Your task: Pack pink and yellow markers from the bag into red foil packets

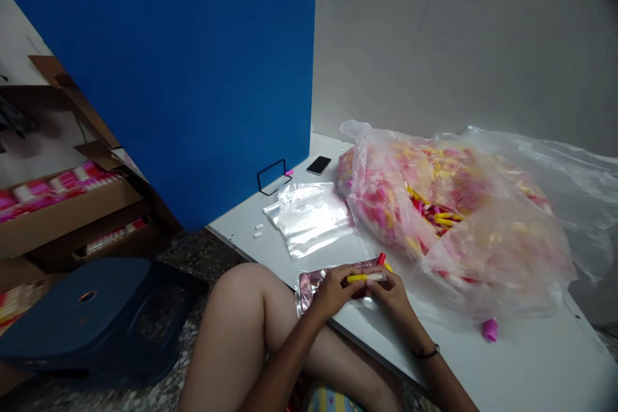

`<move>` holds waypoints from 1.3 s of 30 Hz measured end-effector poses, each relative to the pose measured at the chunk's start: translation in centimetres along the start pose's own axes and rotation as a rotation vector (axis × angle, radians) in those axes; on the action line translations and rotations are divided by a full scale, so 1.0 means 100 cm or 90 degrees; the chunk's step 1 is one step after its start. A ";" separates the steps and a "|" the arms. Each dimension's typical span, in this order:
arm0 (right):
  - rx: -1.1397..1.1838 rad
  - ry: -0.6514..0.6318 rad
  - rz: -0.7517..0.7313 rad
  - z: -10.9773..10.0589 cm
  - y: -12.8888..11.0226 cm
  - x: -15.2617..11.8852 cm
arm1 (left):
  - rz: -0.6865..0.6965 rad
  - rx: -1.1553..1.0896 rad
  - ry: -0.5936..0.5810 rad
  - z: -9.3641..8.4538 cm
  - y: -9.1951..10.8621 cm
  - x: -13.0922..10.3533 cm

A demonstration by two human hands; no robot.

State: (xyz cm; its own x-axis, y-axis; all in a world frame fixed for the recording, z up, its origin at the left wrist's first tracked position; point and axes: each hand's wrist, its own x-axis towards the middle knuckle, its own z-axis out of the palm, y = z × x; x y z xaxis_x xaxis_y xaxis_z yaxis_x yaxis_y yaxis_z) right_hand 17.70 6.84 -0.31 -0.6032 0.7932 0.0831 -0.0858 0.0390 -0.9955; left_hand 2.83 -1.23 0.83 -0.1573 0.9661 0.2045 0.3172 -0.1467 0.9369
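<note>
Near the front edge of the white table (pixel 463 367), my left hand (pixel 334 291) and my right hand (pixel 392 293) are close together. Both have their fingers closed on one slim yellow-and-white tube (pixel 357 277), shaped like a marker, lying nearly level between them. Its exact kind is not clear. Under my hands lies a shiny pinkish plastic pouch (pixel 307 284), partly covered by my left hand. Just behind my right hand a red piece (pixel 381 259) and a yellow piece (pixel 388 266) show, partly hidden.
A large clear bag (pixel 376 193) of red, yellow and pink pieces lies right. Clear plastic sleeves (pixel 313 222), a phone (pixel 318 165), a black wire stand (pixel 271 177) and a pink cap (pixel 490 329) lie about. A blue panel (pixel 217 77) stands left, above a dark stool (pixel 96 315).
</note>
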 end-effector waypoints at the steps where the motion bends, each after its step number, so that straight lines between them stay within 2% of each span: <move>1: -0.007 0.012 -0.013 0.000 0.000 0.000 | 0.005 0.025 -0.009 0.000 0.002 0.000; 4: -0.035 0.040 -0.057 0.001 0.001 0.002 | 0.027 0.097 -0.033 0.000 0.005 0.000; 7: -0.047 0.047 -0.055 0.002 0.002 0.002 | 0.029 0.108 -0.030 0.002 0.005 0.000; 14: 0.006 0.066 -0.012 0.003 -0.004 0.000 | 0.003 0.046 0.013 0.004 -0.005 0.001; 17: -0.011 0.066 -0.040 0.002 -0.006 0.001 | -0.045 -0.053 0.073 0.003 -0.011 0.002; 19: -0.027 0.043 -0.059 0.003 -0.003 0.002 | -0.070 -0.130 0.101 0.002 -0.015 0.003; 21: -0.001 -0.021 -0.032 0.006 0.001 0.003 | -0.071 -0.159 0.099 0.002 -0.017 0.003; 24: 0.085 -0.101 0.032 0.011 0.006 0.002 | -0.057 -0.126 0.081 0.002 -0.016 0.002; 26: 0.109 -0.110 0.033 0.012 0.006 0.001 | -0.050 -0.105 0.063 0.002 -0.014 0.001; 29: 0.080 -0.064 0.000 0.006 0.003 0.003 | 0.005 -0.012 0.050 0.003 -0.009 0.001; 32: 0.033 0.041 -0.035 -0.005 0.002 0.006 | 0.076 0.161 0.012 0.005 -0.008 0.001; 36: 0.018 0.186 -0.045 -0.016 0.004 0.009 | 0.070 0.344 -0.048 0.010 -0.011 -0.001; 39: 0.030 0.248 -0.050 -0.020 0.006 0.009 | 0.064 0.394 -0.054 0.012 -0.012 -0.002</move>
State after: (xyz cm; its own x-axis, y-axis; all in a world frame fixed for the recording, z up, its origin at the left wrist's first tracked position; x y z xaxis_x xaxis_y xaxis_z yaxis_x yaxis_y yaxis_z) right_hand 18.67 8.83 -0.95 -0.2485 0.9603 0.1266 -0.1615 0.0878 -0.9830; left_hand 3.60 -1.03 -0.71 -0.0321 0.9711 0.2367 0.8127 -0.1125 0.5717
